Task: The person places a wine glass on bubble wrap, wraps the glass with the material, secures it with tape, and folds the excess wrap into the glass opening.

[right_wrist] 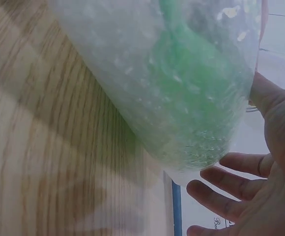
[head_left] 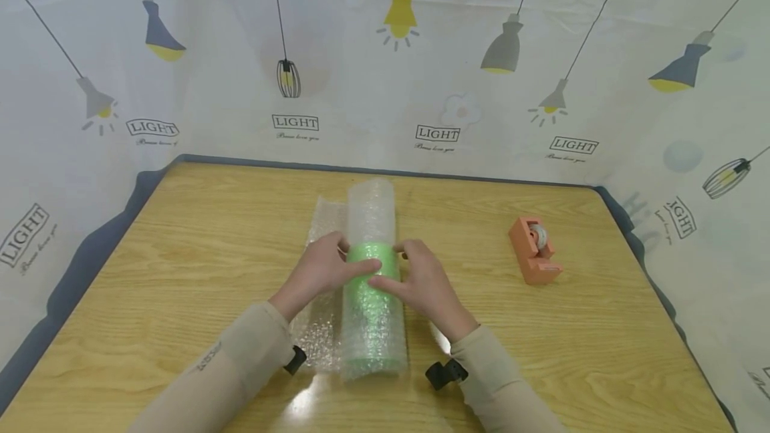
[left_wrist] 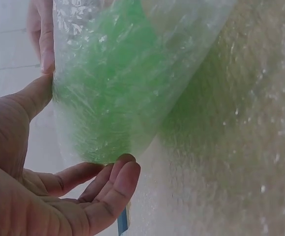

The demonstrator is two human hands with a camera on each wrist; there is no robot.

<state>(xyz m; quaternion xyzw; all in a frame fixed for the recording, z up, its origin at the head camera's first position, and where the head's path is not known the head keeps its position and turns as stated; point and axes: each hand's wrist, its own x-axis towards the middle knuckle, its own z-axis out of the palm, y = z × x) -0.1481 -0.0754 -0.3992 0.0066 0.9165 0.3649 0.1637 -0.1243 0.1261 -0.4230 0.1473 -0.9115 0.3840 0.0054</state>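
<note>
A coral-orange desktop tape dispenser, with a pale tape roll set in it, stands toward the right side of the wood-grain table. A dark blue band borders the table's back and sides. Behind rises a whitish backdrop printed with a yellow pendant lamp, several grey and blue ones, and boxed "LIGHT" lettering.

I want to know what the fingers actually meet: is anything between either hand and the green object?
Yes: clear bubble wrap, rolled around the green object, lies between it and both the left hand and the right hand. Nothing else visible intervenes; the orange tape dispenser stands apart.
</note>
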